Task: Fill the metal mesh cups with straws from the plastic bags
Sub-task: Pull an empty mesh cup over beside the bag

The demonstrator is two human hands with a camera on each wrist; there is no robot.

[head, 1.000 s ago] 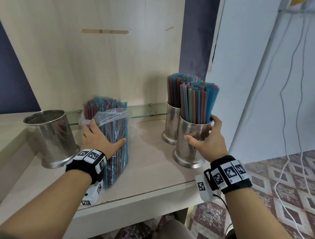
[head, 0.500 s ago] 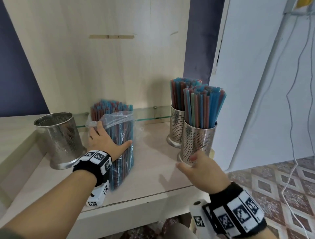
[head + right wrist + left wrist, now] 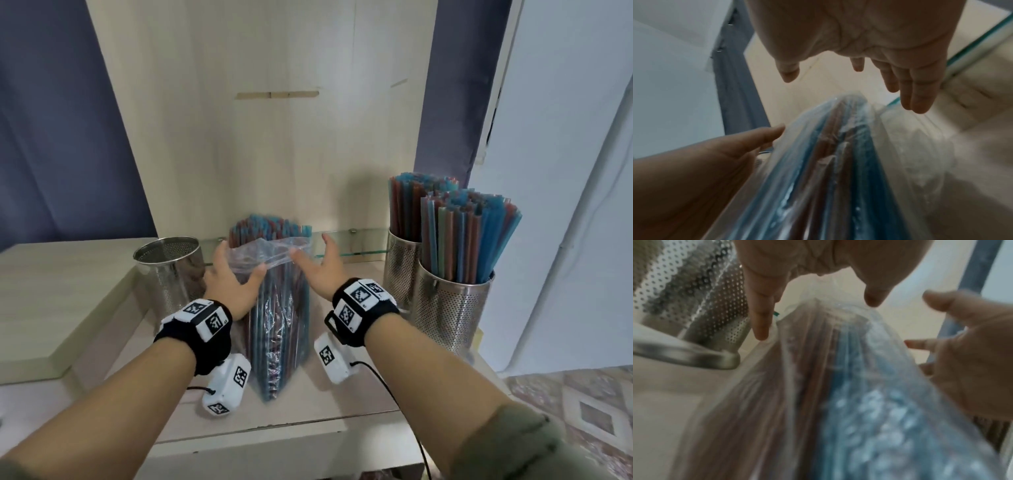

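So step in hand, as I judge it: getting the last bag of straws ready for the empty cup; two cups (image 3: 452, 308) at right are already packed w/ straws. Wooden shelf (image 3: 342, 394) is pale, smooth laminate w/ a glass strip along the far edge. Plastic bag (image 3: 274, 325) stands upright mid-shelf, thin crinkly clear film, mouth open; blue and red straws (image 3: 270, 228) poke out the top. Empty mesh cup (image 3: 168, 274), perforated steel cylinder, sits just left of the bag. Left hand (image 3: 229, 281) steadies the bag's left side, thumb on the film, fingers straight. Right hand (image 3: 322, 274) hovers at its right, fingers spread, holding nothing. Next move prob needs a firm grasp round the bundle, since loose film slips
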